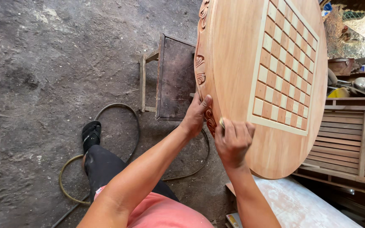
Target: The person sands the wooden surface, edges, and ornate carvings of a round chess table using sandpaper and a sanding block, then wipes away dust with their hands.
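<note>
Looking down from the head camera, a round wooden tabletop (237, 63) with an inlaid chessboard pattern (284, 67) and a carved rim (200, 63) is seen standing on edge, right of centre. The left hand (196, 115) is laid against the carved rim, fingers wrapped around the edge and thumb up on the rim. The right hand (232, 141) is closed on a small pale pad (221, 123), pressed to the tabletop face just beside the rim. A dark metal stool (172, 78) is seen behind the tabletop on the dirt floor (43, 63). A hose (119, 110) is coiled near a black sandal (91, 133). Slatted wooden furniture (351, 143) is stacked at right.
</note>
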